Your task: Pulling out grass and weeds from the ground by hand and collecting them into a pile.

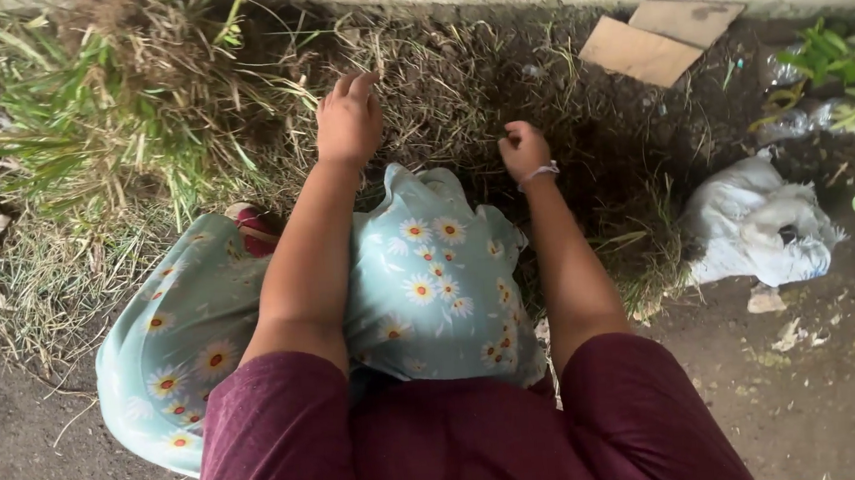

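Note:
My left hand (348,120) reaches forward, palm down, with its fingers resting on the dry grass and dark soil (457,88) in front of my knees. My right hand (523,149) hovers over the soil with the fingers curled into a loose fist; a pale band circles its wrist. I cannot tell whether it pinches any grass. Both arms come out of dark red sleeves over a light blue skirt with a daisy print (430,280).
Tall green and dry grass (88,123) grows at the left. Two pieces of cardboard (659,38) lie by the concrete wall at the top right. A crumpled white bag (758,227) and green leaves (836,56) lie at the right on bare dirt.

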